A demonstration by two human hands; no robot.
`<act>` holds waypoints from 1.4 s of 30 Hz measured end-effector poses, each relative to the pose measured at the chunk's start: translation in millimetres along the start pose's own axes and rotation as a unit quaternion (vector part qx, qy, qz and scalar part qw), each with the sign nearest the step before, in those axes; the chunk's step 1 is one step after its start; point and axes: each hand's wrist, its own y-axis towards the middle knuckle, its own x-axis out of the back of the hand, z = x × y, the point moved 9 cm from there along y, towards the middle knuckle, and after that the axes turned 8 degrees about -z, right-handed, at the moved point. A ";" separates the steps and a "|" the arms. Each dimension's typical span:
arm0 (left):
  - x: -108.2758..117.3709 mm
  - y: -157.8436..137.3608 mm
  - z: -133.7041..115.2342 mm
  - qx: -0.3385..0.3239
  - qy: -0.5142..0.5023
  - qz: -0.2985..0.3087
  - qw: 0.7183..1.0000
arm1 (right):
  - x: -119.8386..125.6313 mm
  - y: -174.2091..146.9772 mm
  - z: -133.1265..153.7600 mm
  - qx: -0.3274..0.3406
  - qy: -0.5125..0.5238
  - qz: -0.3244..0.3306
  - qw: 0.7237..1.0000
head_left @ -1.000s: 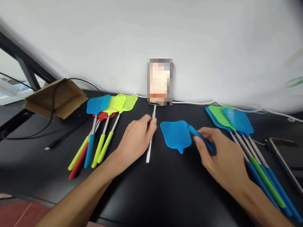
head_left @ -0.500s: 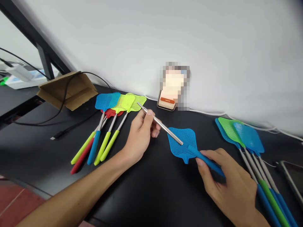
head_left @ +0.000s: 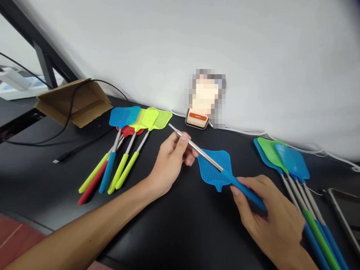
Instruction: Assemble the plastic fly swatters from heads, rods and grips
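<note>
My left hand [head_left: 176, 161] pinches a thin silver metal rod [head_left: 206, 156] near its upper end. The rod's lower end meets the mouth of a blue handle grip [head_left: 243, 187], and the two lie in one line. My right hand [head_left: 270, 217] is closed around that grip; how deep the rod sits inside I cannot tell. On the black table just behind them lies a loose blue fly swatter head [head_left: 215, 168], perforated, with its short neck toward me. The rod and grip pass above it and cover part of it.
Several fly swatters [head_left: 120, 150] in blue, red and yellow-green lie fanned at left, several blue and green ones [head_left: 298, 187] at right. A phone [head_left: 197, 118] leans on the wall. An open cardboard box [head_left: 75, 103], a black cable [head_left: 73, 153] and a dark device [head_left: 344, 210] lie around.
The rod's lower end has come down to the blue grip, closing the gap between them. My left hand has moved slightly right; the right hand has barely moved.
</note>
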 end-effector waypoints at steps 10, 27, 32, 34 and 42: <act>-16.1 -11.8 9.3 0.046 -0.027 0.087 0.995 | 2.8 2.0 5.1 0.025 -0.016 -0.017 0.999; -31.3 -26.8 3.2 -0.025 0.064 0.182 0.981 | -17.1 -14.1 -1.5 -0.188 0.174 0.122 0.959; -31.7 -28.7 13.9 0.010 0.061 0.179 0.982 | -59.1 -49.4 16.8 -0.487 0.477 0.291 0.671; -34.1 -31.8 18.6 0.042 0.035 0.183 0.982 | -63.5 -50.0 25.5 -0.487 0.507 0.320 0.635; -52.5 -64.1 37.7 0.214 0.056 0.300 0.928 | -45.4 -30.1 -30.2 -0.454 0.463 0.127 0.751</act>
